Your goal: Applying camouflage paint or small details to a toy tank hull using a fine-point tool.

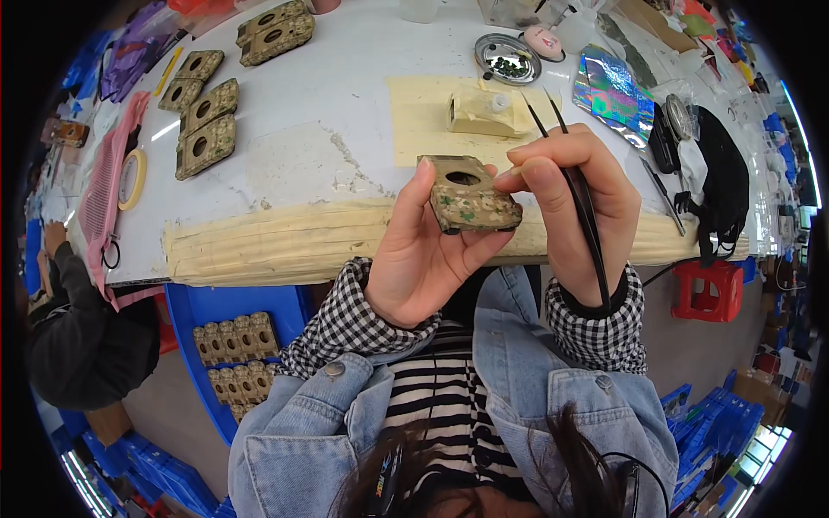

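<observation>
My left hand [406,259] is closed around a small camouflage-patterned housing [471,207] with an oval hole in its upper face, tilted above the table's front edge. Black tweezers [589,226] lie in my right hand [604,177], their two tips apart and pointing up and away from the housing. The thumb and forefinger of that hand pinch together at the housing's right side; whether something tiny is between them is hard to make out. Beyond my hands, a block wrapped in yellowish tape [488,116] sits on a taped patch of the table.
Similar camouflage housings [207,142] stand at the back left. A round metal dish [528,45] holds small dark green pieces. To the right lie a shiny holographic pouch [615,99] and black cloth [724,168]. A blue crate [197,298] with housings is below left. A person [95,337] sits at far left.
</observation>
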The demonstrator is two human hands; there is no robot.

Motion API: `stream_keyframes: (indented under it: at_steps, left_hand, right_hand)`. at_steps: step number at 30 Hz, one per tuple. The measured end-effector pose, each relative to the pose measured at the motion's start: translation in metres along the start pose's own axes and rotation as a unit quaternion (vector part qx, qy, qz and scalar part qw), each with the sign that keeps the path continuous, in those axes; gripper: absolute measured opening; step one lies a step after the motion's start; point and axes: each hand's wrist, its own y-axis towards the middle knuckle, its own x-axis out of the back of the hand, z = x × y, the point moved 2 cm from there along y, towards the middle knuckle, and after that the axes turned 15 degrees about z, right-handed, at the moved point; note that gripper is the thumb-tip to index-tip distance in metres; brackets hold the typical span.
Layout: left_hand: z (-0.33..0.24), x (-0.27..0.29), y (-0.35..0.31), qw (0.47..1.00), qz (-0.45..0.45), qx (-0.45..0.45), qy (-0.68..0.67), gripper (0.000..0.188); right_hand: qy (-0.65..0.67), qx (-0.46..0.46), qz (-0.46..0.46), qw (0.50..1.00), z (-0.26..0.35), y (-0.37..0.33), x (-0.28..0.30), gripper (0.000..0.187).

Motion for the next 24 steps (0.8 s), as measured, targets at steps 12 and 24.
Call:
stream_keyframes:
  at_steps: [12,24]
  left_hand:
    - [0.0,0.003,0.0,1.0,0.002,-0.003,0.004,0.062]
    - [-0.001,0.005,-0.002,1.0,0.017,0.002,-0.021,0.068]
  right_hand:
    - [-0.13,0.035,-0.132,0.982,-0.015,0.015,0.03,0.006]
    - [-0.337,0.071,-0.065,0.937,-0.037,0.026,0.041,0.019]
